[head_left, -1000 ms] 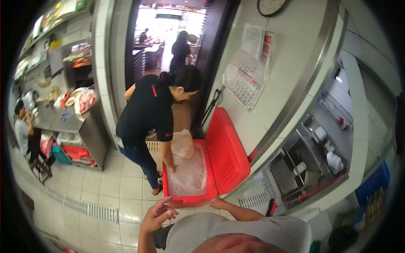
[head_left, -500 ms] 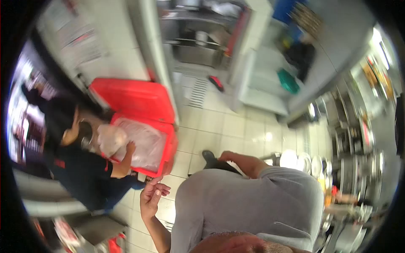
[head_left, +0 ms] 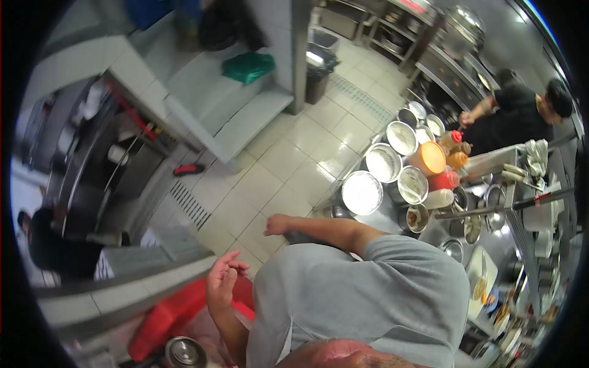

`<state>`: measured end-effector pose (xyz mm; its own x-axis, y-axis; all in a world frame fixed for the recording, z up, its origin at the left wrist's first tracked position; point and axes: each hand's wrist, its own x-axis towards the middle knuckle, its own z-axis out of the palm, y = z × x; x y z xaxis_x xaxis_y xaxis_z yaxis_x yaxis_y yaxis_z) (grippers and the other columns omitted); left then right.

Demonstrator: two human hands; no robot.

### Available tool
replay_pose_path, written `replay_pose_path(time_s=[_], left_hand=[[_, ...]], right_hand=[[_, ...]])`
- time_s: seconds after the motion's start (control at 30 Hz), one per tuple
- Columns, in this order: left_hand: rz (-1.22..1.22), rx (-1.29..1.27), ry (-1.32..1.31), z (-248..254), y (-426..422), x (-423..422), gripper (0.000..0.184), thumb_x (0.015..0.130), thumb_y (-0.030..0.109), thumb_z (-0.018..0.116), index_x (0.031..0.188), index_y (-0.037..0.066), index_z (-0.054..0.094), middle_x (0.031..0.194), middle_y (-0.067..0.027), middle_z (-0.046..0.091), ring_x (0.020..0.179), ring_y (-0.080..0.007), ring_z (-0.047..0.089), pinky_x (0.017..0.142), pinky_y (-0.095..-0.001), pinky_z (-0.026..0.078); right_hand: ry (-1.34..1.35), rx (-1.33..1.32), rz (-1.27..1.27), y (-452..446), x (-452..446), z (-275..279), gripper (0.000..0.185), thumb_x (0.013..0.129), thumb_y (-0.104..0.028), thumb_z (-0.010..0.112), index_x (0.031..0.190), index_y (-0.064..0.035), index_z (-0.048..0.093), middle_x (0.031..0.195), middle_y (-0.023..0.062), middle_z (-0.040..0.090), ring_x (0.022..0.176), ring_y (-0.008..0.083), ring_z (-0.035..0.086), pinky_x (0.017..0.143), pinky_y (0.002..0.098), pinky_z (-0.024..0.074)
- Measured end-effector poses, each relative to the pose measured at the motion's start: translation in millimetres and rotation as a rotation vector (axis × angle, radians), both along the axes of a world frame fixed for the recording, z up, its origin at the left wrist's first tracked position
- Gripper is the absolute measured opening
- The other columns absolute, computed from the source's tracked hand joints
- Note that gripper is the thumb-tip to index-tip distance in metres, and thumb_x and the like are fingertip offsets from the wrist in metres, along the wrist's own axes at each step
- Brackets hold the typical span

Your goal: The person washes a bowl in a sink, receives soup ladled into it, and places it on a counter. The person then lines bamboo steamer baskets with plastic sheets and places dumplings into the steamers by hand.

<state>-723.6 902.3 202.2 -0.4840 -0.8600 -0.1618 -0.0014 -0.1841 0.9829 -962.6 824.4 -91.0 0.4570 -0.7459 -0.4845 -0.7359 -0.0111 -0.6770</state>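
Note:
My left hand (head_left: 224,277) is raised at my left side, in front of the red cooler (head_left: 165,322). Its fingers are apart and slightly bent, with nothing between them. My right arm reaches across in front of my grey shirt. At its end my right hand (head_left: 278,224) is curled closed over the tiled floor, and nothing shows in it. Neither hand touches any object that I can see. A round metal lid or pot (head_left: 185,352) is beside the cooler at the bottom edge.
On my right, a steel counter holds several metal pots (head_left: 383,162), an orange container (head_left: 429,158) and squeeze bottles (head_left: 451,141). A co-worker (head_left: 515,119) stands beyond it. Ahead are a ledge with a green bag (head_left: 248,67), a bin (head_left: 319,70) and a red-and-black object (head_left: 188,169) on the floor.
My view has swung to the right. The red cooler has slid to the bottom left, and the co-worker at it is out of sight. The counter with pots has come into fuller view.

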Motion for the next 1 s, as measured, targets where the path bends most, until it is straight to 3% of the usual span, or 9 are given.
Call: replay_pose_path(time_s=[0.1, 0.23, 0.33, 0.47, 0.57, 0.67, 0.7, 0.93, 1.0], left_hand=[[-0.153, 0.057, -0.012, 11.3, -73.7, -31.9, 0.051, 0.1, 0.027, 0.058, 0.137, -0.007, 0.049, 0.103, -0.0101, 0.068, 0.087, -0.0138, 0.062, 0.082, -0.028, 0.05], [-0.295, 0.075, -0.031, 4.6, -153.3, -55.2, 0.051, 0.1, 0.028, 0.059, 0.136, -0.007, 0.049, 0.102, -0.0112, 0.069, 0.087, -0.0142, 0.063, 0.081, -0.0282, 0.05], [-0.366, 0.068, -0.079, -10.8, -211.9, -64.3, 0.056, 0.101, 0.038, 0.057, 0.134, -0.006, 0.051, 0.099, -0.0131, 0.069, 0.084, -0.0168, 0.064, 0.077, -0.0297, 0.051], [-0.485, 0.054, -0.088, -23.5, -300.3, -80.2, 0.052, 0.102, 0.035, 0.055, 0.134, -0.006, 0.051, 0.098, -0.0125, 0.069, 0.084, -0.0161, 0.064, 0.077, -0.0288, 0.051], [-0.575, 0.082, -0.064, -12.7, -365.6, -102.3, 0.04, 0.103, 0.022, 0.055, 0.133, -0.004, 0.053, 0.1, -0.0105, 0.069, 0.087, -0.0136, 0.063, 0.08, -0.0278, 0.051], [-0.709, 0.068, -0.08, -8.4, -428.3, -141.4, 0.039, 0.103, 0.021, 0.055, 0.133, -0.003, 0.053, 0.1, -0.0097, 0.069, 0.087, -0.0129, 0.063, 0.08, -0.0274, 0.051], [-0.762, 0.048, -0.085, -6.4, -446.8, -160.0, 0.038, 0.102, 0.02, 0.056, 0.133, -0.003, 0.053, 0.1, -0.009, 0.069, 0.086, -0.0124, 0.063, 0.08, -0.0275, 0.051], [-1.118, -0.041, -0.113, -3.3, -519.4, -332.9, 0.037, 0.1, 0.018, 0.059, 0.131, -0.002, 0.056, 0.099, -0.0072, 0.069, 0.086, -0.011, 0.062, 0.08, -0.0256, 0.05], [-1.211, -0.112, -0.147, -6.3, -528.4, -389.5, 0.034, 0.102, 0.017, 0.055, 0.13, -0.001, 0.056, 0.101, -0.0068, 0.068, 0.087, -0.0113, 0.062, 0.08, -0.0253, 0.05]], right_hand=[[-0.152, -0.042, -0.218, -37.2, -18.2, 32.2, 0.048, 0.086, -0.049, 0.066, 0.098, -0.0041, 0.074, 0.095, 0.0172, 0.073, 0.092, 0.0333, 0.068, 0.083, 0.044, 0.0528], [-0.239, -0.003, -0.465, -74.2, -47.3, 57.8, 0.05, 0.087, -0.051, 0.065, 0.102, -0.0043, 0.074, 0.096, 0.0174, 0.073, 0.093, 0.0323, 0.068, 0.084, 0.0427, 0.0525], [-0.252, 0.123, -0.552, -98.9, -70.0, 55.7, 0.05, 0.088, -0.051, 0.064, 0.102, -0.0037, 0.074, 0.095, 0.0176, 0.073, 0.094, 0.0322, 0.068, 0.085, 0.0424, 0.0522], [-0.129, 0.071, -0.629, -135.3, -95.8, 25.3, 0.05, 0.089, -0.048, 0.065, 0.1, 0.0, 0.073, 0.095, 0.0178, 0.072, 0.092, 0.0293, 0.068, 0.078, 0.0414, 0.0528], [-0.214, 0.363, -0.906, -161.6, -122.2, 47.1, 0.051, 0.089, -0.047, 0.066, 0.105, 0.0013, 0.072, 0.096, 0.0161, 0.071, 0.09, 0.0248, 0.067, 0.07, 0.0388, 0.0532], [-0.281, 0.162, -1.139, -183.0, -151.6, 9.6, 0.047, 0.086, -0.045, 0.069, 0.093, 0.0011, 0.073, 0.07, 0.0108, 0.065, 0.054, 0.021, 0.06, 0.05, 0.0365, 0.0502], [-0.323, 0.196, -1.215, -187.5, -162.2, 1.9, 0.048, 0.087, -0.045, 0.069, 0.097, 0.0017, 0.072, 0.072, 0.0101, 0.066, 0.05, 0.0187, 0.058, 0.049, 0.0349, 0.0504], [-0.494, 0.253, -1.56, -209.9, -243.7, 10.7, 0.04, 0.091, -0.041, 0.069, 0.09, -0.0017, 0.068, 0.076, 0.004, 0.065, 0.057, 0.0138, 0.059, 0.049, 0.0306, 0.0494], [-0.529, 0.284, -1.583, -218.4, -279.5, 7.9, 0.042, 0.092, -0.042, 0.068, 0.101, -0.0011, 0.069, 0.086, 0.0066, 0.068, 0.07, 0.0153, 0.061, 0.056, 0.0302, 0.0505]])
